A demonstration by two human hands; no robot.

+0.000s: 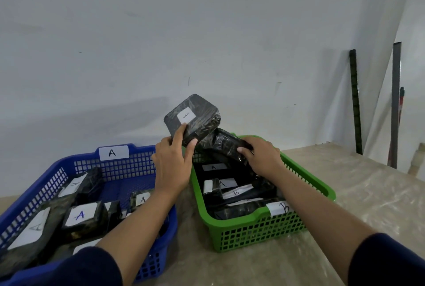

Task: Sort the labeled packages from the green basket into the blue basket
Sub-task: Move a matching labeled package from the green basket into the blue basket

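My left hand (173, 163) grips a black wrapped package (193, 117) with a white "B" label, raised above the gap between the two baskets. My right hand (259, 158) holds a second black package (220, 143) at the far end of the green basket (253, 223). That basket, tagged "B" on its near rim, holds several black packages labeled A and B. To the left stands the blue basket (124, 163), tagged "A" on its far wall, with several black packages labeled A inside.
Both baskets stand on a pale marbled table (345, 193) against a white wall. Dark bars (355, 101) lean in the right corner, beyond the table's far edge.
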